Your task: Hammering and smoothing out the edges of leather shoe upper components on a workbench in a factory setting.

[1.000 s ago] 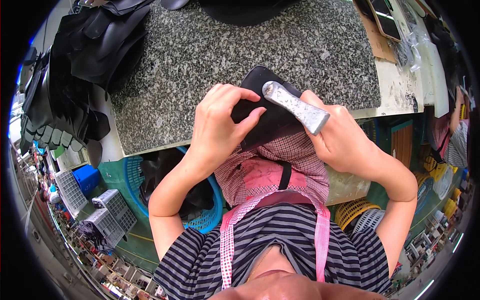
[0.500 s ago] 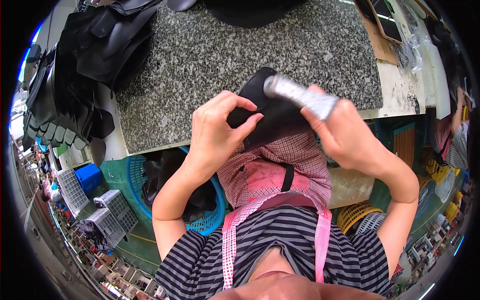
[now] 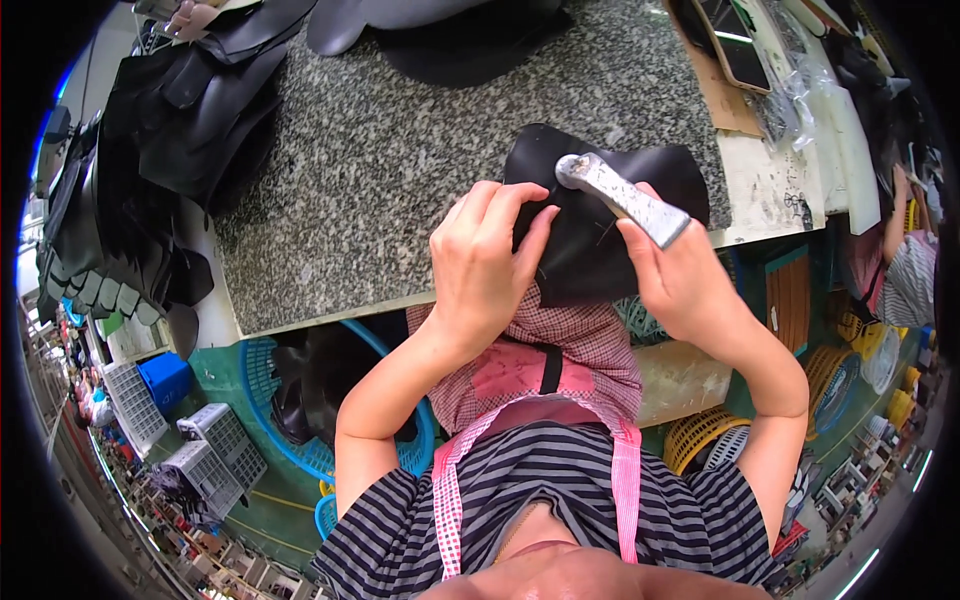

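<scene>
tapping with the hammer (image 3: pixel 622 196): silver-grey head slants over the black piece (image 3: pixel 580 240), its round end on or just above the surface, which i cannot tell; a good tap would likely land flat, not on the rim of that face, so as to leave no dent;

right hand (image 3: pixel 690 270): wrapped round the hammer, the handle mostly hidden by the fingers; a loose wrist and short, even taps seem to suit such thin, limp stuff better than heavy blows;

left hand (image 3: pixel 485 255): fingers curled, thumb and forefinger bent toward each other near the piece's left edge; whether they pinch it or only rest there i cannot tell; the tips sit near the round end, so drawing them back before any harder tap looks wise;

black piece: far part on the speckled slab (image 3: pixel 350 230), near part reaching past the stone's edge over the checked cloth (image 3: pixel 595 345) on the lap; whatever lies under the hammer wants stone fully behind it, since the overhang would probably give;

thin strand (image 3: pixel 606 233): a fine line on the piece, just below the hammer; best smoothed aside first, lest it press a mark;

slab: more black pieces (image 3: pixel 440 50) lie at its far side, well apart from the hammer; sliding the work a little farther in would give both hands firmer footing.
</scene>
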The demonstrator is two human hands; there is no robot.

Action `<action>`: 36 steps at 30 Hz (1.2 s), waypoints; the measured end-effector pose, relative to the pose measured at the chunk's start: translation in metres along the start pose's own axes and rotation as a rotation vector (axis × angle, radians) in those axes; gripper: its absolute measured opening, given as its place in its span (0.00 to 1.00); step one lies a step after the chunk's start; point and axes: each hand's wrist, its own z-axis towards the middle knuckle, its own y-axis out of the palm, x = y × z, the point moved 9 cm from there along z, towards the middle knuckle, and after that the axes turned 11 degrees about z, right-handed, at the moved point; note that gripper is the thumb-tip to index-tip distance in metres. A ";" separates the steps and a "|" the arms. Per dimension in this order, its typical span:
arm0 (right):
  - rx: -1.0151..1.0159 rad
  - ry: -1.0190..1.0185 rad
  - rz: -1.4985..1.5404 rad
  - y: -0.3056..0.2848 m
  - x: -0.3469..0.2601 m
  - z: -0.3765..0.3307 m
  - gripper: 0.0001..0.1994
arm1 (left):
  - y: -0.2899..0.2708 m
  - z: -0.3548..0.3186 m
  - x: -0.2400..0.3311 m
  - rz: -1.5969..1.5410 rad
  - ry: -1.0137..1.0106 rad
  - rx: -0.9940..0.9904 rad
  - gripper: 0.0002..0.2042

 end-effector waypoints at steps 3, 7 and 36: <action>0.024 -0.033 0.030 -0.007 0.003 0.004 0.10 | 0.003 -0.004 -0.001 0.012 0.110 0.021 0.10; 0.055 -0.207 0.044 -0.002 0.004 0.001 0.09 | -0.002 0.000 -0.002 0.013 0.127 -0.025 0.10; 0.147 -0.247 0.104 -0.008 -0.009 -0.008 0.12 | -0.001 0.014 -0.014 -0.098 -0.075 -0.153 0.10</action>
